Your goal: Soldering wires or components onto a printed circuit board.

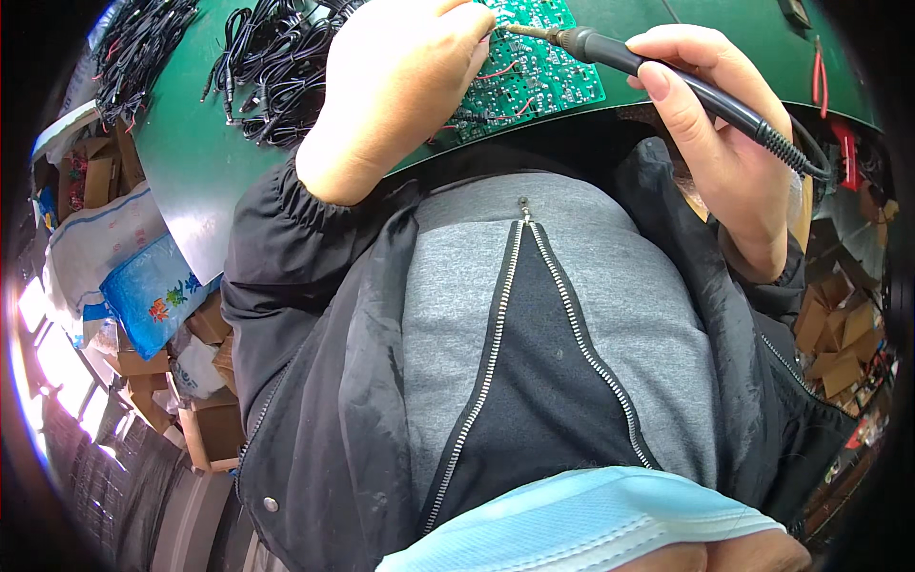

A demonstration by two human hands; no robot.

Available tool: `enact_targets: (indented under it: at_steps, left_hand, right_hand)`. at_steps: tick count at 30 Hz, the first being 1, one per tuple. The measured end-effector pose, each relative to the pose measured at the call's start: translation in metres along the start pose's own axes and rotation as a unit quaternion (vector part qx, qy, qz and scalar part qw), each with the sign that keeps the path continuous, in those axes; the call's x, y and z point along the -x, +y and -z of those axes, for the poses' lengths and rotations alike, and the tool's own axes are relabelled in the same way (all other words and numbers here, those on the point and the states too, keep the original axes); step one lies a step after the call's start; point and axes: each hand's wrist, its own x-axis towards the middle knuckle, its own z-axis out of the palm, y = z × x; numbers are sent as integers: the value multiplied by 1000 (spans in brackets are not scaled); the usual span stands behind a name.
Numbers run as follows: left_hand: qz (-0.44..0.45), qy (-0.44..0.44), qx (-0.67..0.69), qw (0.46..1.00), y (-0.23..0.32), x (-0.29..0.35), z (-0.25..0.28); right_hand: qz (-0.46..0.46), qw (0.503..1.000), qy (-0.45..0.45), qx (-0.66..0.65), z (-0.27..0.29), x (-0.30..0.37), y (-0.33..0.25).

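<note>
The green table [191, 181] extends beneath and beyond both hands, its curved near edge passing just below the left wrist. On it, to the left of the left hand, lies a tangle of black cables [276, 71], with a second cable bundle [143, 57] farther out on the same side. The green circuit board [562, 81], crowded with small components, lies under and to the right of the left hand [400, 86], and to the left of the right hand [729, 143]; the left is the nearer, overlapping the board's left part. The left hand is closed, fingers curled and tips drawn together; whether anything is pinched there cannot be told. The right hand is partly closed, thumb and fingers gripping the black handle of a soldering iron [610, 52]. The principal relation is the iron's long axis: it slopes from the cable end, at the right palm, up and leftward across the board, so that the metal tip [524, 30] points at the left fingertips and ends just beside them, contact being unclear. Short red wires [500, 71] lie on the board, just right of the left hand.
</note>
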Motion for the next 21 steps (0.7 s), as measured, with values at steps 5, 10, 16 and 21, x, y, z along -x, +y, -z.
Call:
enact_targets:
  at_steps: [5,10,16,21]
  left_hand:
    - [-1,-13,-14,1000,0,-3,2]
    - [-5,-21,-12,1000,1,-8,2]
    - [-8,-22,-25,999,1,-7,4]
    - [-5,-23,-9,1000,2,-10,5]
  right_hand:
    - [-31,991,-88,93,14,-12,-18]
    - [205,956,-73,197,4,-27,-14]
    - [73,991,18,114,10,-13,-23]
    - [-17,993,50,110,8,-4,-25]
